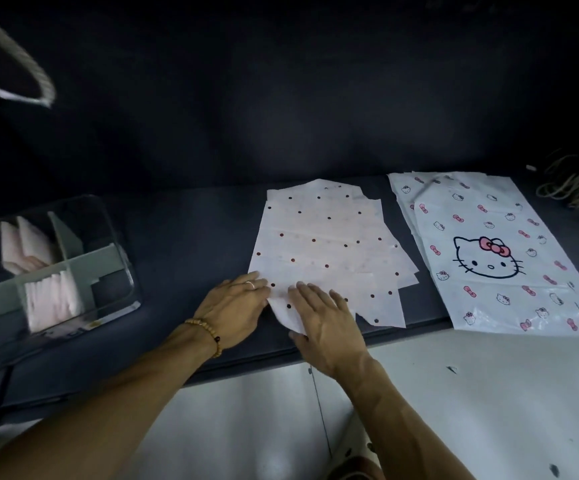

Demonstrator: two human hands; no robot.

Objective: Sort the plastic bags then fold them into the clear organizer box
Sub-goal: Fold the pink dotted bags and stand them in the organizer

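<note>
A stack of white polka-dot plastic bags (329, 240) lies flat on the dark table (184, 237). My left hand (236, 308) rests at the stack's near left corner, fingers straight and touching the bag's edge. My right hand (326, 323) lies flat on the near corner, pressing it down with spread fingers. To the right lies a stack of white cat-print bags (496, 251) with pink bows. At the left stands the clear organizer box (118, 244) with grey dividers; folded pinkish-white bags (50, 296) stand in two of its compartments.
A bundle of rubber bands or cord (575, 188) sits at the far right of the table. A blurred loop of rope (14, 71) hangs at the upper left. Below the table's front edge is a pale floor (489, 393).
</note>
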